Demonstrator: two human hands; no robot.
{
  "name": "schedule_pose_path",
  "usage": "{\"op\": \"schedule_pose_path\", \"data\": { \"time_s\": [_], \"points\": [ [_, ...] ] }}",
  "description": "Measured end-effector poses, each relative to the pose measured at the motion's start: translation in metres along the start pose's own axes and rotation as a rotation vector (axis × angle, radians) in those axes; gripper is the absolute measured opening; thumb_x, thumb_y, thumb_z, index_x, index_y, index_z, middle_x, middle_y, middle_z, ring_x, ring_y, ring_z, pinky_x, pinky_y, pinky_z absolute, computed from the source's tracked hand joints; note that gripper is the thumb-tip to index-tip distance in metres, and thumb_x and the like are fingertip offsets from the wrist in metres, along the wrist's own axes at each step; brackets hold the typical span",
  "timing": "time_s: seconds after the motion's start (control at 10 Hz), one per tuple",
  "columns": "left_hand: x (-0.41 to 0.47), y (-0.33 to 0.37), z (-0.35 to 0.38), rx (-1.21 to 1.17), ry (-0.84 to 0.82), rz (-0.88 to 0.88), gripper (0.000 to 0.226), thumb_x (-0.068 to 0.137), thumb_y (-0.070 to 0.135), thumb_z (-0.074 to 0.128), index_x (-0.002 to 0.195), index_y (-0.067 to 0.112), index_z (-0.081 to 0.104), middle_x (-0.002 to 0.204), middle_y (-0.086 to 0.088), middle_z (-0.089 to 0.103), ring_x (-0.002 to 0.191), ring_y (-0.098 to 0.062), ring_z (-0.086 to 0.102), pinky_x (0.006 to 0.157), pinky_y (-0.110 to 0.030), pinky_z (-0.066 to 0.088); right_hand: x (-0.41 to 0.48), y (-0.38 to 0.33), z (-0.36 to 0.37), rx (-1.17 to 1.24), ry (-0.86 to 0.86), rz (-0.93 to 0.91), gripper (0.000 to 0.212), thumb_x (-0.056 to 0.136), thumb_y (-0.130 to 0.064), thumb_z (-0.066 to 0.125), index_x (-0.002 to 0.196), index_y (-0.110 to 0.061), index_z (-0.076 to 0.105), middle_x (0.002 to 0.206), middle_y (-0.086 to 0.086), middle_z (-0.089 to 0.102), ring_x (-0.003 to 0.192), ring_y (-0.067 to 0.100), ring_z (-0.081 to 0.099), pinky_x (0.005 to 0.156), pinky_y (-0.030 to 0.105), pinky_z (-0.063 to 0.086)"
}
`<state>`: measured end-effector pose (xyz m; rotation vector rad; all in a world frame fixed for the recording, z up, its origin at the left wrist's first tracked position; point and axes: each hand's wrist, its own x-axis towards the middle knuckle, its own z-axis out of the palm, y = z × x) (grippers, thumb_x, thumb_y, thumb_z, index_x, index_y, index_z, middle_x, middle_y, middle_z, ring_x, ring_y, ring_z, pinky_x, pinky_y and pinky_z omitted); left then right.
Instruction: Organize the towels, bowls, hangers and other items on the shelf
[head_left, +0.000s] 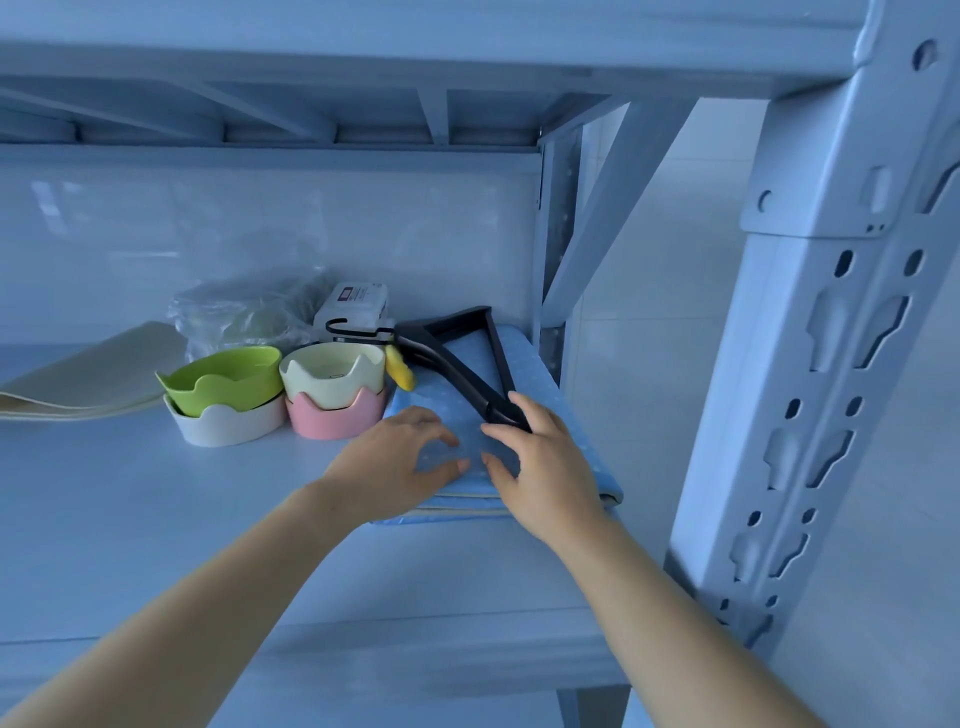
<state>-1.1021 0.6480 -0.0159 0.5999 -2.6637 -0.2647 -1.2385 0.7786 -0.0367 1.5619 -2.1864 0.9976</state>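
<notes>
A pale shelf (156, 519) of a metal rack is carrying everything, with a glossy wall behind it. The left hand's fingers (441, 431) are lying loosely spread and flat on a folded blue towel (545, 374), holding nothing. The right hand's fingers (519, 402) are also spreading open, touching the near end of the black hangers (457, 374) without closing on it.

Both the left hand (395, 457) and the right hand (540, 467) are resting on that towel at the shelf's right end, with the hangers lying on top. Just to the left, the bowls are already sitting nested in pairs, a green bowl (223, 376) in a white bowl (228, 423) and a cream bowl (332, 371) in a pink bowl (332, 418).

The task is looking well advanced. A beige towel (93, 379) is lying apart at the left. A plastic bag (244, 312) and a white pack (356, 306) are sitting loose at the back.
</notes>
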Motion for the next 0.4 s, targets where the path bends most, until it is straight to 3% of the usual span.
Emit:
{"op": "schedule_pose_path", "data": {
  "time_s": [0.2, 0.4],
  "points": [
    [-0.011, 0.003, -0.004, -0.011, 0.018, 0.000, 0.046, 0.082, 0.062, 0.049, 0.117, 0.031, 0.057, 0.123, 0.012, 0.051, 0.112, -0.009, 0.049, 0.096, -0.033, 0.043, -0.012, -0.003, -0.008, 0.006, 0.015, -0.020, 0.034, 0.091, -0.028, 0.056, 0.124, -0.019, 0.060, 0.145, 0.000, 0.039, 0.134, 0.017, 0.033, 0.106, 0.033, 0.036],
    [-0.026, 0.015, -0.010, 0.055, 0.136, 0.004, 0.045, 0.087, 0.057, 0.045, 0.123, 0.031, 0.052, 0.128, 0.014, 0.050, 0.111, -0.010, 0.051, 0.085, -0.030, 0.048, -0.014, -0.018, -0.017, -0.074, 0.051, -0.010, 0.036, 0.091, -0.033, 0.054, 0.125, -0.020, 0.057, 0.142, 0.001, 0.041, 0.132, 0.021, 0.036, 0.103, 0.044, 0.035]
  ]
}}
